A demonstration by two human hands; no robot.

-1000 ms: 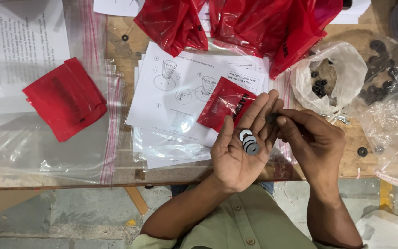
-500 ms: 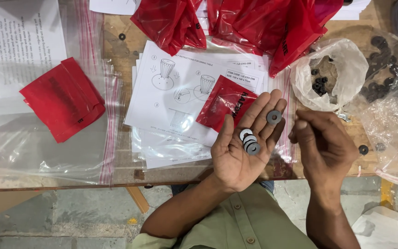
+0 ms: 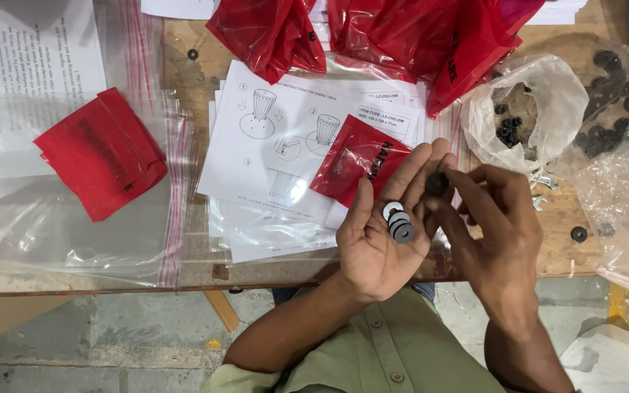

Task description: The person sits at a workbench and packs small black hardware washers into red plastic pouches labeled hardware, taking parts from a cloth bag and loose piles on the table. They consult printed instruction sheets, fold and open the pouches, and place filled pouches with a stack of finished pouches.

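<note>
Washers (image 3: 398, 222): small stack lying on left hand (image 3: 380, 240), palm open and flat, above table edge (image 3: 111, 280). Right hand (image 3: 500, 233) pinching one dark washer (image 3: 437, 183) at left fingertips. I am judging count partway; more washers waiting in clear bag (image 3: 525, 109).

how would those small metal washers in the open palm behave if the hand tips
The washers look flat, smooth and loosely overlapped on the left hand, so they would probably slide off together. Being round discs, any landing on edge may roll across the table. They look rigid, unlikely to bend.
</note>
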